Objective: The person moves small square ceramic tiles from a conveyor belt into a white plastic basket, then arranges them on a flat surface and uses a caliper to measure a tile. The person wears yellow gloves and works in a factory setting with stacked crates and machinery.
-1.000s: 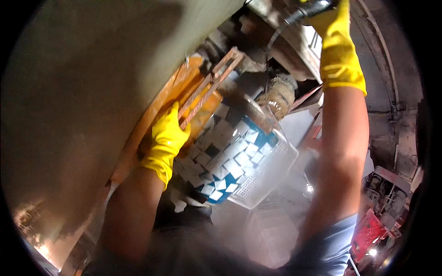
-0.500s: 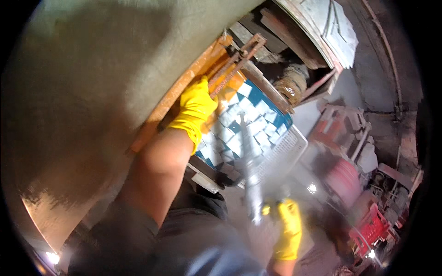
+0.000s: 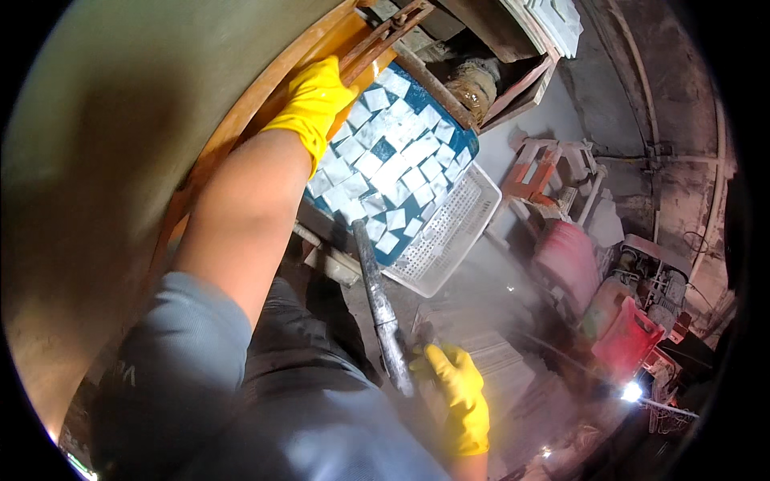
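Observation:
My left hand (image 3: 314,100), in a yellow rubber glove, is closed around the lower end of a rusty metal bar (image 3: 378,42) beside an orange panel (image 3: 265,112). Just right of it, many small pale square tiles (image 3: 385,152) lie scattered over a blue surface (image 3: 459,136). A grey-smeared tube (image 3: 381,309) slants down from the tiles' lower edge toward my right hand (image 3: 459,393), also gloved in yellow. The right fingers are curled in at a dark, blurred piece I cannot make out. Whether they touch the tube is unclear.
A white perforated plastic basket (image 3: 449,228) sits under the blue surface's right edge. Flat stacked slabs (image 3: 489,361) lie beyond my right hand. Farther right are a pink drum-like container (image 3: 565,264), a red crate (image 3: 630,337) and machinery. A large curved wall (image 3: 144,160) fills the left.
The surroundings and my left hand have shifted up and left in the picture. My right hand appears farther left. The tube's upper end has left the middle of the tiles for their lower edge.

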{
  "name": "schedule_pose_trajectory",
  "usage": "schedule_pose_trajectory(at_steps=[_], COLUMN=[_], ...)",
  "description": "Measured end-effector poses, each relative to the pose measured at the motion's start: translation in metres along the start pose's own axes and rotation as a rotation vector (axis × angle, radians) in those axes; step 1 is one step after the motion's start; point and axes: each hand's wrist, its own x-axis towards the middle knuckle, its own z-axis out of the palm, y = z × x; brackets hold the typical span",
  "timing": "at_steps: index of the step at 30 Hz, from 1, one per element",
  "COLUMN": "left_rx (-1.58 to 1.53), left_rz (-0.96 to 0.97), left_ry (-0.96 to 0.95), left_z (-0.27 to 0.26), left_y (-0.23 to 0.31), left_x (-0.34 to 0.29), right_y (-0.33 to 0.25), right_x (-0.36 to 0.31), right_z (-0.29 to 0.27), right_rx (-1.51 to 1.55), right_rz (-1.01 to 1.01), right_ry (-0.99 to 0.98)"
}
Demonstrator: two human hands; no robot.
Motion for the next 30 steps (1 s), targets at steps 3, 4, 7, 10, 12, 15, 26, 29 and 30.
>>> schedule_pose_trajectory(at_steps=[3, 4, 7, 10, 12, 15, 26, 29, 30], left_rx=[-0.229, -0.181, -0.086, -0.050, -0.059, 0.051, 0.051, 0.042, 0.038], left_rz=[0.033, -0.035, -0.119, -0.106, -0.032, -0.157, -0.225, -0.232, -0.232], left_ry=[-0.066, -0.082, -0.177, -0.191, -0.093, -0.063, -0.161, -0.180, -0.186], left_z=[-0.010, -0.013, -0.041, -0.044, -0.030, -0.047, -0.058, -0.059, -0.058], left_y=[-0.015, -0.024, -0.025, -0.041, -0.058, -0.061, -0.039, -0.042, -0.042], left_x=[-0.002, -0.006, -0.044, -0.074, -0.078, -0.082, -0.080, -0.078, -0.078], right_y=[0.000, 0.002, -0.006, -0.002, 0.000, -0.012, -0.021, -0.021, -0.023], right_x=[-0.003, -0.002, -0.004, -0.014, -0.009, 0.006, -0.005, -0.006, -0.006], right_z=[0.008, 0.009, 0.018, 0.031, 0.030, 0.027, 0.035, 0.037, 0.038], right_rx=[-0.058, -0.061, -0.030, 0.008, -0.075, -0.184, -0.057, -0.066, -0.075], right_rz=[-0.003, -0.010, 0.012, 0.036, 0.026, 0.004, -0.013, 0.003, 0.000], right_ry=[0.016, 0.015, 0.041, 0.071, 0.068, 0.018, 0.049, 0.051, 0.049])
